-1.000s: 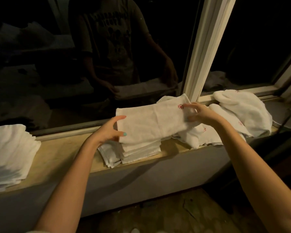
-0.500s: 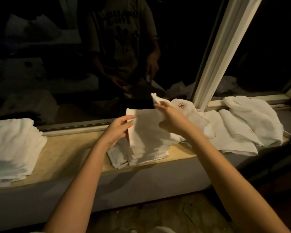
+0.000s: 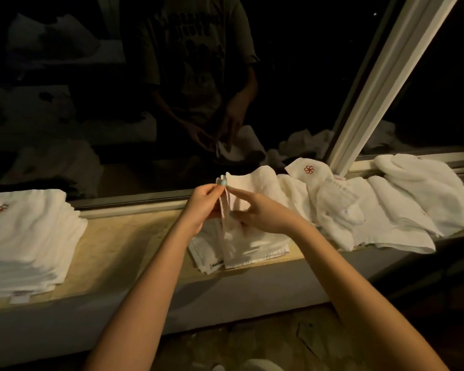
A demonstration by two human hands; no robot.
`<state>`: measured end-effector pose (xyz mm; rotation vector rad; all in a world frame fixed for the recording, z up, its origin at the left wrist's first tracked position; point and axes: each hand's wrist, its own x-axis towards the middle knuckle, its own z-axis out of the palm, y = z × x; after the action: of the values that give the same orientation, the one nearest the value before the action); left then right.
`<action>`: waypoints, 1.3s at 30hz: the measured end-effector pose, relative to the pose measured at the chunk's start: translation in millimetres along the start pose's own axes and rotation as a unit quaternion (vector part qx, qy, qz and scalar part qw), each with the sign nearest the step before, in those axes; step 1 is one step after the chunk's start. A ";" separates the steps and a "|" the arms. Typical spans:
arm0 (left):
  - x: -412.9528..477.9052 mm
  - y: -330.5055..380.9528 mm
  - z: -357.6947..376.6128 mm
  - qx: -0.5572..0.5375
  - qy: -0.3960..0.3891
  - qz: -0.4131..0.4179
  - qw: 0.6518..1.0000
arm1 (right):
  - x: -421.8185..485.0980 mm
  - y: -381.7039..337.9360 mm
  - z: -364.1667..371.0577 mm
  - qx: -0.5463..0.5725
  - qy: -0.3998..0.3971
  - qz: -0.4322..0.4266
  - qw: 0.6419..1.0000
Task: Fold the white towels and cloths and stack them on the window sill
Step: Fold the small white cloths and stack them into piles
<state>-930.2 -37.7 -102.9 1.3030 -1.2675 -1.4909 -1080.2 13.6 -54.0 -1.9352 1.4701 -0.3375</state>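
Pinch grip from both: left hand (image 3: pixel 205 207) at the top corners of the cloth (image 3: pixel 255 183), right hand (image 3: pixel 263 214) just beside on the doubled edge, all hanging over the small stack (image 3: pixel 252 250) on the window sill (image 3: pixel 123 245). I'd line the corners up square before laying it flat.

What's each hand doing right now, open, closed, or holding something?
Left hand: closed, pinching the upper corner of the white cloth.
Right hand: closed, pinching the same cloth's edge right beside it.
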 end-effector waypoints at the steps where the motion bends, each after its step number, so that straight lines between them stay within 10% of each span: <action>1: 1.3 -0.4 0.1 0.009 -0.006 0.004 1.000 | -2.4 2.9 -4.0 0.032 0.019 0.006 0.999; 7: 14.6 -2.6 8.1 0.102 0.015 0.007 0.995 | -3.3 44.7 -27.1 -0.030 0.306 0.082 0.948; 22: 23.0 -21.1 12.8 0.118 0.047 0.016 0.992 | -2.1 83.2 -32.6 0.357 0.087 0.078 0.927; 39: -22.3 -15.5 30.8 0.138 0.200 0.091 0.966 | 6.1 87.5 -37.2 0.171 0.118 0.001 0.978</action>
<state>-955.6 -7.3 -113.7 1.5273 -1.3096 -0.8854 -1165.2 -17.1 -84.3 -1.6579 1.4494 -0.7885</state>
